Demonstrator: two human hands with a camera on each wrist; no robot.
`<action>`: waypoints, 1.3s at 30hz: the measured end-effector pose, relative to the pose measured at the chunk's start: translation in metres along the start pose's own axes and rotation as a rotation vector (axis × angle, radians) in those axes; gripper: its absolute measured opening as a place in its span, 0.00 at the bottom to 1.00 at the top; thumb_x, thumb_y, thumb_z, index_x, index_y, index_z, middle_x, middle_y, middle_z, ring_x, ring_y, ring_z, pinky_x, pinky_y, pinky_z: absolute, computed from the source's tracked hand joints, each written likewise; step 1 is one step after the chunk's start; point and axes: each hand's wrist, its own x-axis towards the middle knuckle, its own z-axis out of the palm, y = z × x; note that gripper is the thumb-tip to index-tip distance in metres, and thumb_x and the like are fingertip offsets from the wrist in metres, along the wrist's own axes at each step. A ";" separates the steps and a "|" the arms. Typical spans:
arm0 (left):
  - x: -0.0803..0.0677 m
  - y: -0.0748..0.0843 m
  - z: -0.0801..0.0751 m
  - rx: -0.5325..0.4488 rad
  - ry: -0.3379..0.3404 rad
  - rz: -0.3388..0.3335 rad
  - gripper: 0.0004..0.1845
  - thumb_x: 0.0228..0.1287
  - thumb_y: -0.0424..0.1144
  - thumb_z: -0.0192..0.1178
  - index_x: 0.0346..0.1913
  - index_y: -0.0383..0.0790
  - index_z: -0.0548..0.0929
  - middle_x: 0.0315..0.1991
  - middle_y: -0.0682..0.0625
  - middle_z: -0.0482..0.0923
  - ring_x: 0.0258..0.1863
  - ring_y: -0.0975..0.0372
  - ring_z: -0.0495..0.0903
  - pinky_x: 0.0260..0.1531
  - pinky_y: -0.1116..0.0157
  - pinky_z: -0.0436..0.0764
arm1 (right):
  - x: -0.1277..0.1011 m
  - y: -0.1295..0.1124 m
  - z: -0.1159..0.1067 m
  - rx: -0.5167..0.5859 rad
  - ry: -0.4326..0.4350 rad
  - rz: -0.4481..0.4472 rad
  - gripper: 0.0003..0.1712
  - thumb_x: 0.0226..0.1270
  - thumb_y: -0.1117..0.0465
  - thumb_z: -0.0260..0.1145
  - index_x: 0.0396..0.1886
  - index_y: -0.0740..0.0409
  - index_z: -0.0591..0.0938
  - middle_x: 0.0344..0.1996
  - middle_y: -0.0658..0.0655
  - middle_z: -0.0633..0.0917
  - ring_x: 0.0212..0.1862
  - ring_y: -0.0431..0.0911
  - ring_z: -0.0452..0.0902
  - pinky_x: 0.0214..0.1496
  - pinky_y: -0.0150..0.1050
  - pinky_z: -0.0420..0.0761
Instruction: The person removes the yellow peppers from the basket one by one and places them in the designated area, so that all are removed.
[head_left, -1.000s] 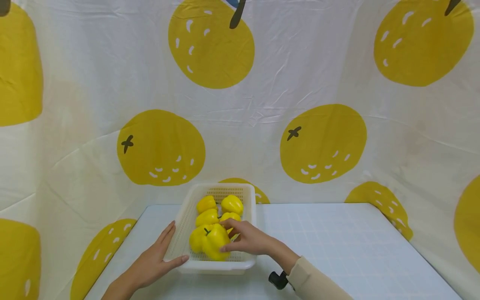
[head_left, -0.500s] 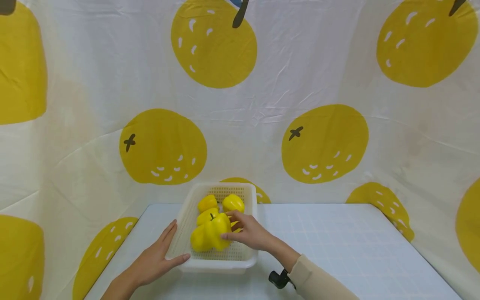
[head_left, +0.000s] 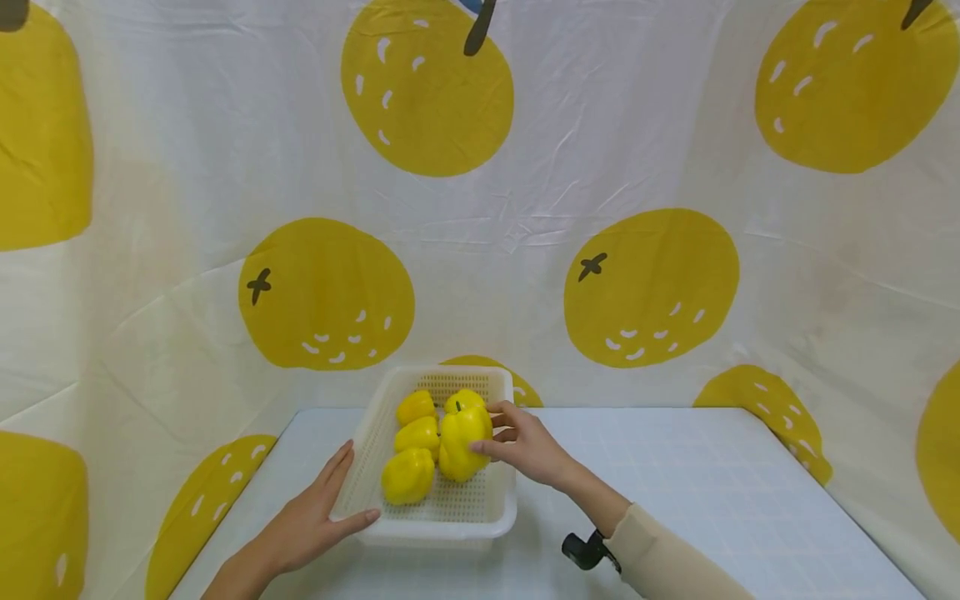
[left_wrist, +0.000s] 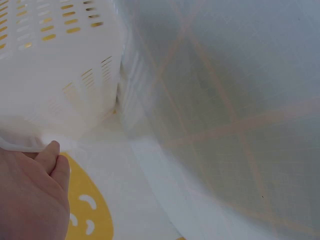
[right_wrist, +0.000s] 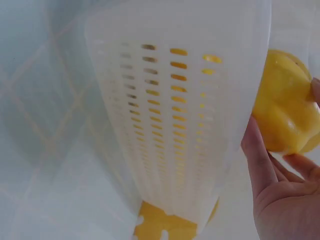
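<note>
Two hands work: right hand point(head_left: 525, 442) grips a yellow pepper point(head_left: 462, 442), flat left hand point(head_left: 318, 517) steadies the basket point(head_left: 360, 467).

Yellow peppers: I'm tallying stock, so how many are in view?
4: one held in the right hand, pepper; three in the basket at. More may hide behind.

- A pale blue-white table point(head_left: 675, 500), marked with a faint grid of lines, is seen running from the near edge to a far edge set against a draped backdrop.
- A white perforated basket point(head_left: 495, 521) is placed directly on the table, left of centre and towards the far edge.
- A left hand point(head_left: 303, 525) is rested flat on the table at the near left, with its fingers laid against the basket's left wall.
</note>
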 end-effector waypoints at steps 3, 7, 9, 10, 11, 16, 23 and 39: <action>0.000 -0.001 0.000 0.003 0.006 0.005 0.60 0.62 0.74 0.59 0.83 0.39 0.47 0.84 0.43 0.40 0.76 0.39 0.59 0.65 0.33 0.66 | -0.002 0.002 -0.008 -0.006 0.026 0.012 0.37 0.66 0.46 0.73 0.69 0.55 0.72 0.62 0.61 0.79 0.52 0.51 0.84 0.48 0.43 0.88; 0.000 0.001 -0.002 0.004 -0.003 0.012 0.60 0.63 0.73 0.58 0.83 0.38 0.46 0.84 0.42 0.39 0.77 0.39 0.57 0.66 0.33 0.65 | -0.006 0.004 -0.019 0.001 0.060 0.022 0.36 0.66 0.47 0.74 0.70 0.53 0.73 0.61 0.61 0.80 0.51 0.51 0.85 0.48 0.43 0.88; -0.001 0.002 -0.003 0.004 -0.009 0.014 0.60 0.63 0.73 0.58 0.83 0.38 0.46 0.84 0.41 0.39 0.77 0.39 0.56 0.66 0.33 0.64 | -0.008 0.004 -0.023 0.008 0.073 0.024 0.36 0.67 0.48 0.74 0.70 0.53 0.73 0.60 0.62 0.81 0.51 0.51 0.85 0.48 0.44 0.88; -0.001 0.002 -0.004 0.003 -0.011 0.014 0.60 0.63 0.73 0.58 0.83 0.38 0.46 0.84 0.41 0.39 0.77 0.39 0.55 0.66 0.33 0.64 | -0.009 0.004 -0.025 0.008 0.081 0.027 0.36 0.67 0.49 0.74 0.70 0.53 0.73 0.60 0.61 0.81 0.50 0.51 0.85 0.49 0.44 0.88; -0.001 0.002 -0.004 0.004 -0.010 0.013 0.60 0.63 0.73 0.58 0.83 0.38 0.46 0.84 0.41 0.39 0.77 0.39 0.55 0.66 0.34 0.64 | -0.010 0.005 -0.026 0.006 0.087 0.028 0.36 0.67 0.49 0.74 0.70 0.54 0.73 0.60 0.61 0.81 0.50 0.51 0.84 0.49 0.44 0.88; -0.002 0.002 -0.003 -0.002 -0.010 0.009 0.60 0.63 0.73 0.58 0.83 0.38 0.46 0.84 0.41 0.39 0.77 0.39 0.56 0.66 0.34 0.65 | -0.012 0.009 -0.035 0.003 0.109 0.042 0.36 0.67 0.50 0.74 0.70 0.56 0.72 0.60 0.62 0.81 0.49 0.51 0.85 0.49 0.45 0.88; 0.000 0.000 -0.001 -0.013 -0.005 0.015 0.60 0.63 0.73 0.59 0.83 0.37 0.46 0.84 0.41 0.39 0.78 0.39 0.55 0.67 0.34 0.64 | -0.014 0.017 -0.046 -0.015 0.132 0.070 0.37 0.66 0.48 0.74 0.69 0.57 0.73 0.60 0.64 0.81 0.49 0.50 0.85 0.49 0.47 0.88; 0.000 0.000 -0.001 -0.009 0.000 0.018 0.60 0.62 0.73 0.59 0.83 0.38 0.46 0.84 0.43 0.39 0.78 0.40 0.54 0.67 0.34 0.63 | -0.014 0.044 -0.072 -0.060 0.228 0.157 0.38 0.67 0.47 0.73 0.69 0.61 0.71 0.60 0.67 0.80 0.49 0.51 0.85 0.48 0.44 0.88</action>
